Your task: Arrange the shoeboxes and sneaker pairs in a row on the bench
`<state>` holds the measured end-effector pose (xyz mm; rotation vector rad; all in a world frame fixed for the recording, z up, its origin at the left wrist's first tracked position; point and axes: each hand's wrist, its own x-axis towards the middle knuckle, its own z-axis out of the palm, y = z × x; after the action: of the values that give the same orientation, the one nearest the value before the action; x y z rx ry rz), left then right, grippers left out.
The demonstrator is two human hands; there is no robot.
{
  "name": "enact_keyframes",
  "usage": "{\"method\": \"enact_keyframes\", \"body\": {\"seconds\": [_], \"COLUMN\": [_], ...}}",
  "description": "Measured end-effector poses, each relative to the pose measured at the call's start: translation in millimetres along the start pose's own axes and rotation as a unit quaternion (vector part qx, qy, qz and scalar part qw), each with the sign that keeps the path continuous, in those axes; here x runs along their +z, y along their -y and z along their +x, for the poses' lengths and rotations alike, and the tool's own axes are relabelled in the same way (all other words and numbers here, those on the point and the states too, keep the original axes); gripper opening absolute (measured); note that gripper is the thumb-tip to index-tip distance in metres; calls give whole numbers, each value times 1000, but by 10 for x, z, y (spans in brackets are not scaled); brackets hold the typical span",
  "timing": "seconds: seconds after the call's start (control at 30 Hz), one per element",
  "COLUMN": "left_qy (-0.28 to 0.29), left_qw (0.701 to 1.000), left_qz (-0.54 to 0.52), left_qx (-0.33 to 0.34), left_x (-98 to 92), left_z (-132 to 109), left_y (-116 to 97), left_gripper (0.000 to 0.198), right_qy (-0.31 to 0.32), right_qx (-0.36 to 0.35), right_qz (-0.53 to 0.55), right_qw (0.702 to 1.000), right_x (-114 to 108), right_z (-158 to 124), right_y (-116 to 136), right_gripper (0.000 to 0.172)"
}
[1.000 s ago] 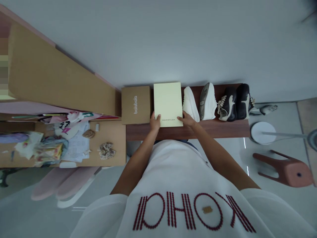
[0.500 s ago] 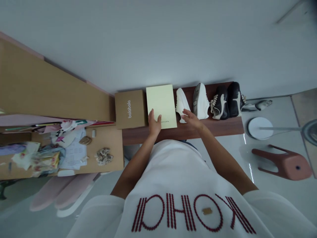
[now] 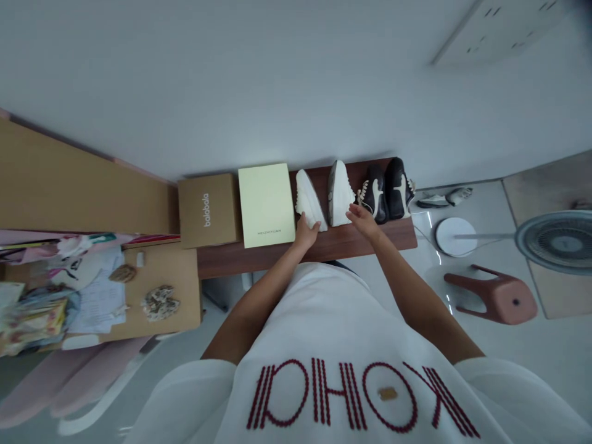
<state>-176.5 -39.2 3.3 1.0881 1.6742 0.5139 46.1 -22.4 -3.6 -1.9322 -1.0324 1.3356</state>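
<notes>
Shoe (image 3: pixel 309 198) against left hand (image 3: pixel 306 234), grip unclear; right hand (image 3: pixel 364 221) unclasped beside second shoe (image 3: pixel 341 194)

Your view is dim and cool-toned, with a paler glow on the wall (image 3: pixel 263 92) behind the yellow box (image 3: pixel 266 203) and thin white glare streaks on the glossy floor (image 3: pixel 546 364). Soft, faint shadows lie behind the black shoes (image 3: pixel 395 185), and the white shoes (image 3: pixel 308 197) give you little surface detail. Your wide lens stretches the cardboard panel (image 3: pixel 69 185) and the fan (image 3: pixel 562 242) towards the sides, the desk clutter (image 3: pixel 41 320) looks smeared, and the top right corner is dark and blurred.
</notes>
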Motion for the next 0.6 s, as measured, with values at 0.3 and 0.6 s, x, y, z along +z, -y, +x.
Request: {"method": "enact_keyframes", "body": {"seconds": [0.3, 0.6], "left_qy": [-87, -48], "left_qw": [986, 993], "left_qz": [17, -53], "left_qx": [-138, -94], "left_x": [332, 317], "left_z": [149, 214], "left_y": [-17, 190], "left_gripper": [66, 30], "right_qy": [18, 117], "right_qx": [14, -45], "right_qz": [-182, -184], "right_qw": [983, 975], "right_x": [51, 0], "right_z": [325, 471], "right_y": [-287, -359], "right_gripper": [52, 30]}}
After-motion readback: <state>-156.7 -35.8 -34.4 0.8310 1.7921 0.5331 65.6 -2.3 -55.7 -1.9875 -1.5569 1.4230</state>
